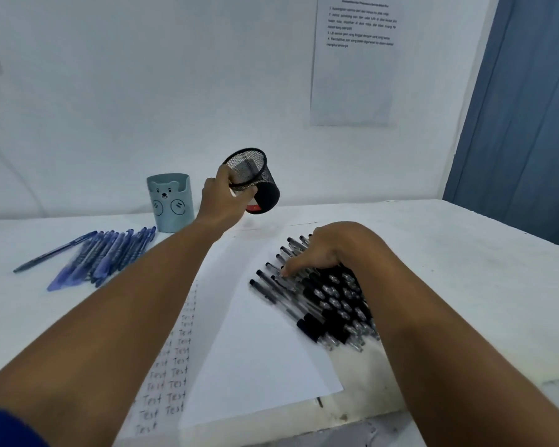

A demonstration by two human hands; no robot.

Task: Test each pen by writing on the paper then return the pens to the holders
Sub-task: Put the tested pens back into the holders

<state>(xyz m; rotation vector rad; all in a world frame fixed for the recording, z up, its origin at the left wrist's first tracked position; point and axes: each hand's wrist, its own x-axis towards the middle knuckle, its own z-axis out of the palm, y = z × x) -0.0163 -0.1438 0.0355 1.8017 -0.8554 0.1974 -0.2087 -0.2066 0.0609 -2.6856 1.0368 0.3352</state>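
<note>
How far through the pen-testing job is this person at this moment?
Testing looks well along: the paper carries columns of "Test". In hand: the left hand holds the black mesh holder tilted above the table, while the right hand rests on the black pens. Left: black and blue pens are unreturned; the bear holder shows none.

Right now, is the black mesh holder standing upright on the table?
No: the left hand holds the black mesh holder tilted above the table.

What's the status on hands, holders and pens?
Left hand holds mesh holder tilted, off table. Right hand rests on black pens. Blue pens lie beside bear holder.
</note>
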